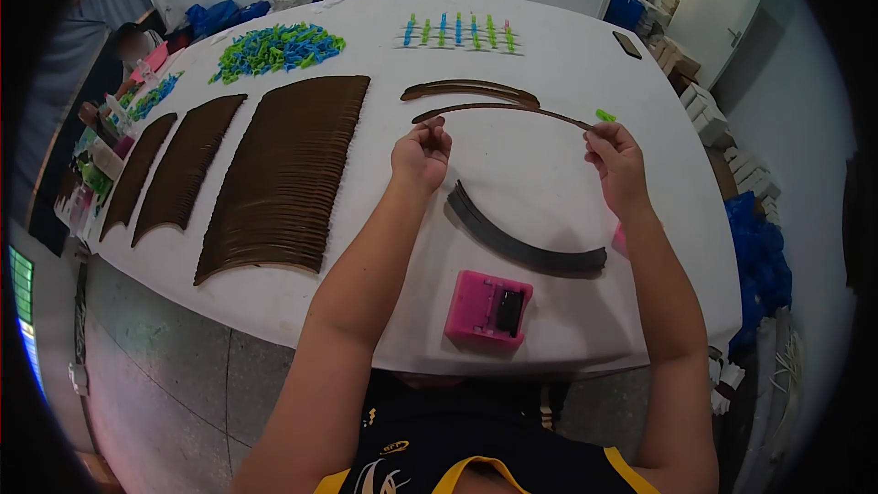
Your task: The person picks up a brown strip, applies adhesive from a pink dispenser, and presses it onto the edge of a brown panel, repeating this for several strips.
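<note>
A thin curved brown strip (512, 108) spans the gap between my two hands, bowed away from me above the table. My left hand (423, 155) is closed at its left end, fingertips pinched on it. The other end is gripped by my right hand (616, 160), thumb and fingers together. Just beyond lies a small group of similar brown strips (471, 89). Nearer to me, a curved stack of dark grey strips (526, 244) rests on the cloth. A pink block with a black insert (464, 311) sits close to the table's front edge.
Rows of brown curved strips (283, 165) cover the left side of the white table (567, 329). Farther back are a heap of green and blue clips (279, 48), clips set out in a grid (457, 32), and a phone (627, 44). Another person (137, 48) sits at the far left.
</note>
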Available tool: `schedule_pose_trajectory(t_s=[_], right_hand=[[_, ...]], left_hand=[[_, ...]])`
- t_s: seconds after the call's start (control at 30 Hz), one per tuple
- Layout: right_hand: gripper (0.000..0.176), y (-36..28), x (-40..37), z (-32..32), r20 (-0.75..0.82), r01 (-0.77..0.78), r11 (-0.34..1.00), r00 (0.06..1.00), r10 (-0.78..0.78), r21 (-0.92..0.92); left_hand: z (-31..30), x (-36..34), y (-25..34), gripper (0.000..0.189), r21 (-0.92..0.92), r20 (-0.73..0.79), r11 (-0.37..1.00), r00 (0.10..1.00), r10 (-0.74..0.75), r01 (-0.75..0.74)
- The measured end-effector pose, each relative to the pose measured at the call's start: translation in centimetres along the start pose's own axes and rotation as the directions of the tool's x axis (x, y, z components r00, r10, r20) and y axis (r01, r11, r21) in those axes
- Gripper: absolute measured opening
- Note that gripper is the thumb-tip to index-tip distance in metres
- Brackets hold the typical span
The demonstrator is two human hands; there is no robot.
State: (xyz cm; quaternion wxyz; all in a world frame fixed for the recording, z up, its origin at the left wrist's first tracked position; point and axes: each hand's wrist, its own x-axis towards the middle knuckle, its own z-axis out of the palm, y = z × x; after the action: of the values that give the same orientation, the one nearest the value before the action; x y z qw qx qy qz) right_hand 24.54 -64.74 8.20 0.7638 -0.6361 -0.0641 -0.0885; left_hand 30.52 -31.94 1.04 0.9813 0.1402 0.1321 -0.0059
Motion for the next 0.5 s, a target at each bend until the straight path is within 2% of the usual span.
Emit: schedule_pose_trajectory(t_s=[0.07, 0.2, 0.27, 0.4, 0.47, 0.5], right_hand=[[0.013, 1.4, 2.5, 0.5, 0.032, -0.003, 0.998, 0.999, 0.005, -0.067], [0.013, 3.3, 6.2, 2.1, 0.080, -0.029, 0.970, 0.996, 0.050, -0.241], [0.012, 4.3, 7.8, 2.7, 0.086, -0.048, 0.959, 0.993, 0.075, -0.278], [0.013, 6.3, 10.4, 2.8, 0.085, -0.104, 0.926, 0.986, 0.144, -0.363], [0.016, 8.4, 11.9, 1.9, 0.106, -0.068, 0.909, 0.987, 0.122, -0.412], [0.020, 9.6, 12.6, 1.4, 0.130, -0.030, 0.889, 0.986, 0.100, -0.457]], left_hand=[[-0.3, 2.8, -0.2, 0.024, 0.187, -0.092, 0.981, 0.995, -0.030, 0.047], [0.6, 6.0, -0.3, 0.022, 0.292, -0.109, 0.950, 0.991, -0.082, 0.110], [1.0, 7.3, -0.2, 0.023, 0.347, -0.159, 0.918, 0.977, -0.143, 0.191], [2.8, 7.1, -0.5, 0.024, 0.444, -0.200, 0.880, 0.976, -0.084, 0.167], [2.7, 7.7, -0.2, 0.025, 0.776, -0.182, 0.585, 0.971, -0.153, 0.237], [2.9, 7.4, -0.2, 0.025, 0.778, -0.182, 0.580, 0.970, -0.161, 0.242]])
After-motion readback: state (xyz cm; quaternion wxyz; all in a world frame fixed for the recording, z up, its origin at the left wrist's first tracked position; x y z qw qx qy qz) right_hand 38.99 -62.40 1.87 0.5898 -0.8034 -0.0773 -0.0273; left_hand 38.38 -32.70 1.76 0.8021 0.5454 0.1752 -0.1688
